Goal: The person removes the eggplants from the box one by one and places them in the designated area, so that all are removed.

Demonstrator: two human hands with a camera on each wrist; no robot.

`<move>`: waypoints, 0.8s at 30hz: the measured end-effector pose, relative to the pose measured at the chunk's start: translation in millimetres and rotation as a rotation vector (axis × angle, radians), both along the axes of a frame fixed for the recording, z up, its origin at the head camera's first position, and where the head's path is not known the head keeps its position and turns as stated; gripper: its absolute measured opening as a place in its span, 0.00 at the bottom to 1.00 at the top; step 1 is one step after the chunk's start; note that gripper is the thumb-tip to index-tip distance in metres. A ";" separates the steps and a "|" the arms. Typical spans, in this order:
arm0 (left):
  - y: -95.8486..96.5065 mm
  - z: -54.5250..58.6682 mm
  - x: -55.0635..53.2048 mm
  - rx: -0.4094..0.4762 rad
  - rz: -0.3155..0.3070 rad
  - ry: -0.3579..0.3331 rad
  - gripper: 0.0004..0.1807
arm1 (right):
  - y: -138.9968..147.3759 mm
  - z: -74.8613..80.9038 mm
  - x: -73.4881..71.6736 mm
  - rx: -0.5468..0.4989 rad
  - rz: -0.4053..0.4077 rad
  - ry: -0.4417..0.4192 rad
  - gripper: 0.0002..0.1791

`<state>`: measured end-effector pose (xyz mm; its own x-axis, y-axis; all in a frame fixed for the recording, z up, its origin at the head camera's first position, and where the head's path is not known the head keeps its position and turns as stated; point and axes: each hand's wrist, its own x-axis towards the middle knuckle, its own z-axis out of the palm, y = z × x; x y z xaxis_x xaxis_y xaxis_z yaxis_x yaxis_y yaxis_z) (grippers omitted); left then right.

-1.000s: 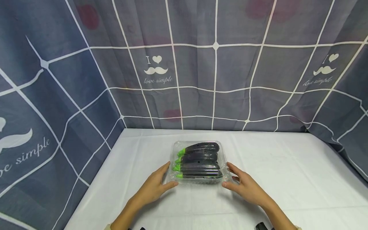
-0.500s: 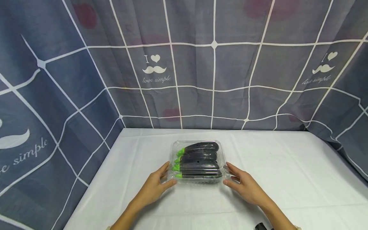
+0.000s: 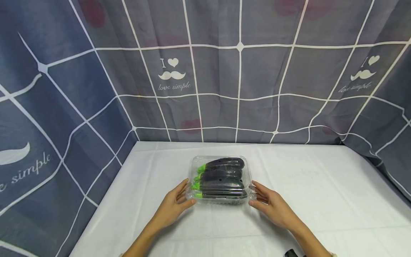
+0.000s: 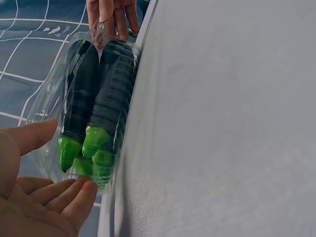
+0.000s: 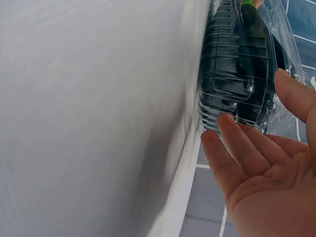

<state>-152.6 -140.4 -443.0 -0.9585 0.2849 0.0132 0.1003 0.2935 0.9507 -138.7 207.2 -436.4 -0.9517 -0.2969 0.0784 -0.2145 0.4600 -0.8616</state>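
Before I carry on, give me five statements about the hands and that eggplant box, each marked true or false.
1. The clear container is between the left hand and the right hand. True.
2. The container is empty. False: it holds dark eggplants.
3. The green ends point toward the left hand. True.
4. The container stands against the curtain. False: white tablecloth shows between it and the curtain.
5. The curtain has a pattern of white lines. True.
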 end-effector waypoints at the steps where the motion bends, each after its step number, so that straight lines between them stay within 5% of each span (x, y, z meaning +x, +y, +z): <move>1: 0.1 0.0 0.0 0.009 -0.004 -0.004 0.44 | 0.4 0.3 0.1 -0.014 0.001 -0.010 0.39; 24: 1.8 -3.5 0.7 0.099 0.031 -0.021 0.42 | -4.9 2.5 2.7 -0.131 -0.102 -0.161 0.39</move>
